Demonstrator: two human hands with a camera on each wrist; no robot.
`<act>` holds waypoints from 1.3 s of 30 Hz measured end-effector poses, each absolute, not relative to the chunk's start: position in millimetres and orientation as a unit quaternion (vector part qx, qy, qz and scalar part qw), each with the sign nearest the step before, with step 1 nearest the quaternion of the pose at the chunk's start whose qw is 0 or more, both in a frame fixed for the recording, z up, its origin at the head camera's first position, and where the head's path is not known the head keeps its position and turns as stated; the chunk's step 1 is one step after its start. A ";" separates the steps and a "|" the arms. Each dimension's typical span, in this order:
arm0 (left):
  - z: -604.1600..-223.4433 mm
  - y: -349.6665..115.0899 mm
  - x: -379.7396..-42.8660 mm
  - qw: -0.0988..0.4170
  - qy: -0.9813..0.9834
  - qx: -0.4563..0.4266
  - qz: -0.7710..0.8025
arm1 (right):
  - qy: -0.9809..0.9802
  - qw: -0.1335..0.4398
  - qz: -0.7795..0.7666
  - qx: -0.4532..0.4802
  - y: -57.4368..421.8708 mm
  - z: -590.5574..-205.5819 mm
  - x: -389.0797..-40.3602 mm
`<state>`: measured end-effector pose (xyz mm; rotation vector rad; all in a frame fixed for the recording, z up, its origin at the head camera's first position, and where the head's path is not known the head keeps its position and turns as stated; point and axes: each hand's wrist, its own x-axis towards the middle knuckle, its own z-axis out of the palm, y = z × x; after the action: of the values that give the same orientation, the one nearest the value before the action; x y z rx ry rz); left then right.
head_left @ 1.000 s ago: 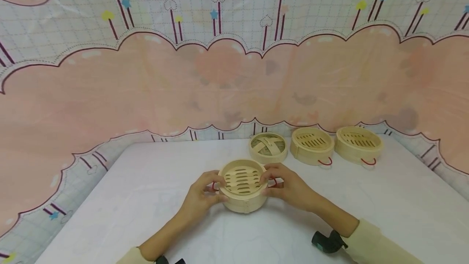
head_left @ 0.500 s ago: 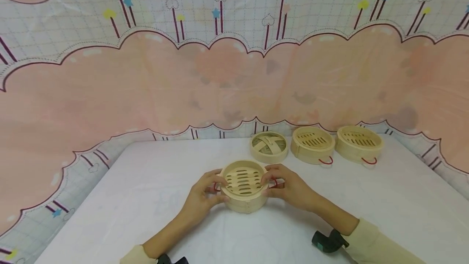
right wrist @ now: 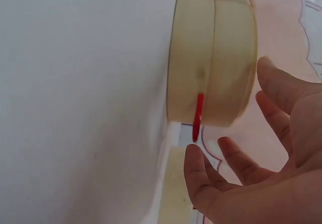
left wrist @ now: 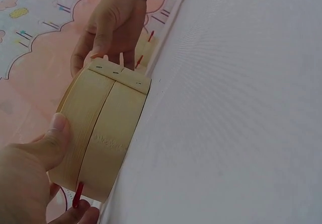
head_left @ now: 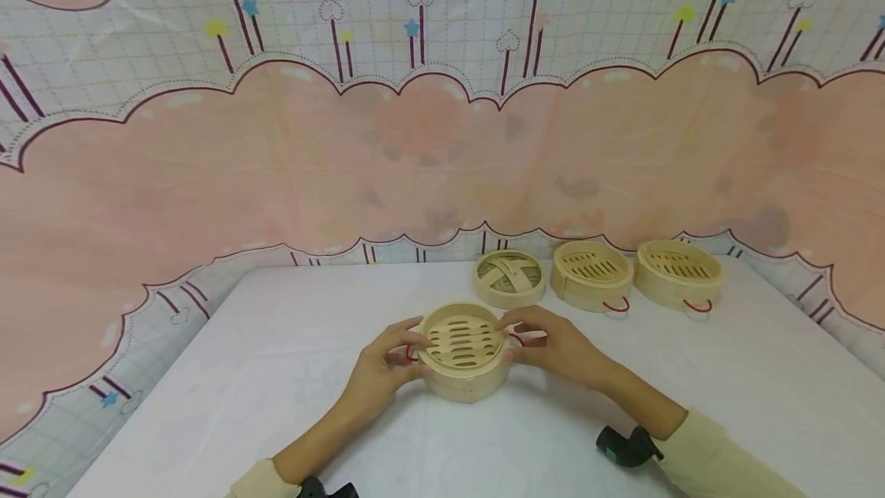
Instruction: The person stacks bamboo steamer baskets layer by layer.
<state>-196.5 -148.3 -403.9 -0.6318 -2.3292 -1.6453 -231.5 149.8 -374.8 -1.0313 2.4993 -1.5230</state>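
Observation:
A small round bamboo steamer basket (head_left: 465,346) with a slotted top and red loop handles sits on the white table, in front of me. My left hand (head_left: 379,363) grips its left side, thumb on the outer wall and fingertips over the rim; the left wrist view shows that thumb (left wrist: 56,133) pressed to the wall. At the right side is my right hand (head_left: 556,344), fingers spread and loosely bent. In the right wrist view its fingers (right wrist: 241,158) stand apart from the basket wall, near the red handle (right wrist: 198,116).
Behind the basket stands a round woven bamboo lid (head_left: 509,279). To its right, along the table's back edge, are two larger slotted steamer baskets, one in the middle (head_left: 591,290) and one at the far right (head_left: 677,287). A patterned cloth (head_left: 429,160) hangs behind.
My right hand has loosened from the basket's right side and drawn slightly to the right. The left hand keeps its hold, and the basket has stayed nearly in place.

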 end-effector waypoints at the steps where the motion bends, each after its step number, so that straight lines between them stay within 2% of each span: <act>1: -400.2 -147.1 -194.3 0.108 -0.794 -0.213 -0.559 | 0.806 0.019 -0.495 -0.324 151.4 -373.3 -232.6; 7: -376.4 -139.9 -180.9 0.110 -0.800 -0.213 -0.550 | 0.830 -0.011 -0.488 -0.271 164.4 -360.2 -240.1; 16: -374.7 -139.5 -182.1 0.115 -0.799 -0.216 -0.550 | 0.859 -0.059 -0.461 -0.216 188.1 -348.2 -249.2; 31: -375.6 -138.5 -181.7 0.109 -0.799 -0.208 -0.553 | 0.877 -0.174 -0.416 -0.169 236.0 -356.8 -268.3; 39: -394.1 -142.4 -192.5 0.128 -0.793 -0.212 -0.556 | 0.894 -0.169 -0.399 -0.109 252.3 -361.1 -273.3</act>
<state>-192.5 -142.4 -394.1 -0.6165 -2.3070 -1.6178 -273.3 252.3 -361.1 -0.3866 3.1595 -1.4110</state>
